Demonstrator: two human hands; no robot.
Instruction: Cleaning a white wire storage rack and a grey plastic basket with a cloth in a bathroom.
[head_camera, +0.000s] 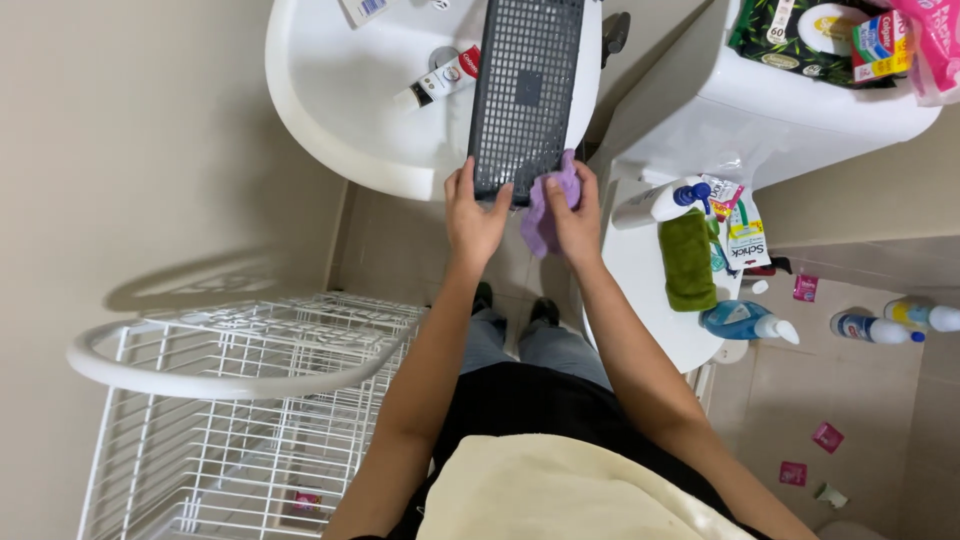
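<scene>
Our left hand (473, 212) grips the dark mesh tray (527, 92) balanced on the sink rim (330, 150); right hand (573, 215) clutches a purple cloth (541, 215). Hard scrubbing could tip it onto the toothpaste tube (440, 80).

A home bathroom: white washbasin (330, 110), toilet cistern (760, 120), tiled floor (850, 400).

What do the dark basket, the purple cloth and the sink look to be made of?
Basket: likely moulded plastic, matte dark grey, with a regular grid of small holes. Cloth: soft fabric, perhaps microfibre; it bunches limply in the right hand. Sink: glossy white, probably glazed ceramic.
</scene>
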